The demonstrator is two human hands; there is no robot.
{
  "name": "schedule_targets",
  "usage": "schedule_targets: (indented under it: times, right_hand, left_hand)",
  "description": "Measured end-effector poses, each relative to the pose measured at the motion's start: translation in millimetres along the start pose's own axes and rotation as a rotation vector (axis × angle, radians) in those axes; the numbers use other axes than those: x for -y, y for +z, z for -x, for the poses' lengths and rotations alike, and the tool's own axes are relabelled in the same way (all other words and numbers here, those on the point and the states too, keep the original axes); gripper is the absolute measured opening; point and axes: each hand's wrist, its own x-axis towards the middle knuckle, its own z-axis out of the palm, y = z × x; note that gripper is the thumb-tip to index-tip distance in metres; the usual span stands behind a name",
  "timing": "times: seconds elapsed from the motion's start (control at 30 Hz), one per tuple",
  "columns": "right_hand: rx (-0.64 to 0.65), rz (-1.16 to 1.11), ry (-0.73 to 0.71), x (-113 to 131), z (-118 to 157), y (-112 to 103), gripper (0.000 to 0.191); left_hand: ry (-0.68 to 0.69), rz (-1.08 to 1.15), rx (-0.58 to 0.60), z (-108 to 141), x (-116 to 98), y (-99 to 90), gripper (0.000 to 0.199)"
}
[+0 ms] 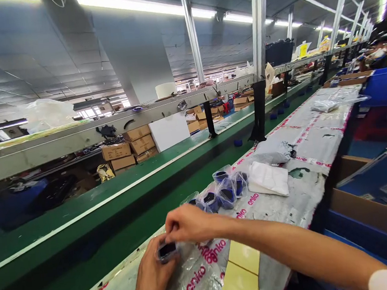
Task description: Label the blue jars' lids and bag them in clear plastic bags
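Left hand [151, 279] cups and right hand [187, 223] pinches a bagged dark part [167, 251] (light, slippery film; grip its edge).

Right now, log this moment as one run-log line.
left hand: holds clear plastic bag with dark item | right hand: pinches bag top | nearby: similar bagged items on printed plastic sheet

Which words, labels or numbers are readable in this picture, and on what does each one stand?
"anko": pink print, repeated on the plastic sheet along the bench.
Cardboard box: dark print on its side, too small to read.
Yellow sign: marks on it, too small to read.
Nothing else can be read.
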Motion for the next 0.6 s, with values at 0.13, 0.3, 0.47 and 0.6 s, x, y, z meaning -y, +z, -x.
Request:
schedule_targets:
  times: [0.13,0.3,0.47,0.6]
  right_hand:
    - [-0.186,0.328,-0.135,-19.0,43.1,-30.3,0.037]
    - [-0.033,0.608,-0.284,-54.7,81.5,-6.7,0.069]
    - [-0.003,0.489,-0.189,-71.2,72.6,8.2,0.023]
    - [-0.068,0.314,-0.118,-66.4,67.0,12.0,0.033]
  left_hand:
    - [0.055,-0.011,0.027,1.9,-17.6,16.3,0.035]
    - [0.089,0.007,0.079,-5.0,-30.3,38.5,0.046]
    - [0.048,0.016,0.179,-3.2,-35.5,40.1,0.079]
    - [0.067,-0.014,0.255,3.6,-43.9,13.9,0.087]
